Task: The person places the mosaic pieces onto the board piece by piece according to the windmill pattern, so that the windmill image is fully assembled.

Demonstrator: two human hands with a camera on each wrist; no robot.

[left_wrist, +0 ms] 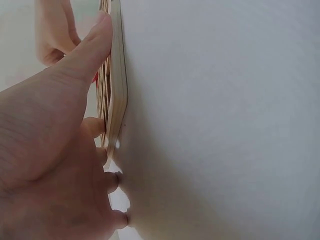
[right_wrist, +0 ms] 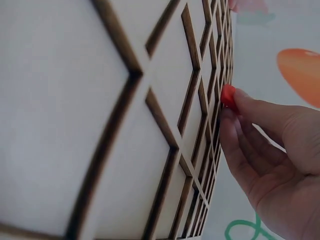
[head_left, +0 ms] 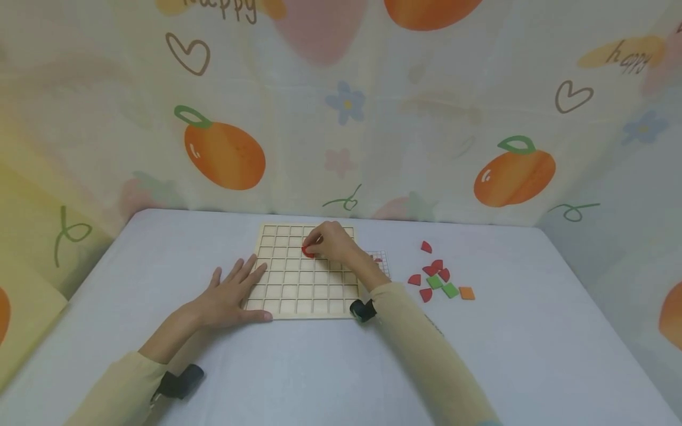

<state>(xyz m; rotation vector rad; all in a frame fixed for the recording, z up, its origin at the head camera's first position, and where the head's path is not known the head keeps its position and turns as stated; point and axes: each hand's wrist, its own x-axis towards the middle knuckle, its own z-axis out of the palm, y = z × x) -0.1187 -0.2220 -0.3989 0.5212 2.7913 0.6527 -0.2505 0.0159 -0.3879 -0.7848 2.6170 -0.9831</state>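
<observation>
A square wooden grid board (head_left: 289, 291) lies on the table, its shallow cells divided by raised strips. My left hand (head_left: 226, 302) rests at its left side with fingers spread, the thumb along the near left corner. In the left wrist view, the thumb of that hand (left_wrist: 82, 60) touches the board's edge. Over the board's upper middle, my right hand (head_left: 335, 244) pinches a small red tile (head_left: 307, 252) between thumb and fingers. The right wrist view shows the red tile (right_wrist: 228, 96) right at the grid's surface; its outline is partly hidden by the fingertips.
To the board's right lie several red quarter-circle tiles (head_left: 414, 280), two green square tiles (head_left: 450, 290) and an orange square tile (head_left: 466, 293). A printed grid card (head_left: 385, 263) sits partly under the right forearm. A patterned curtain (head_left: 405, 130) hangs behind the white table (head_left: 298, 373).
</observation>
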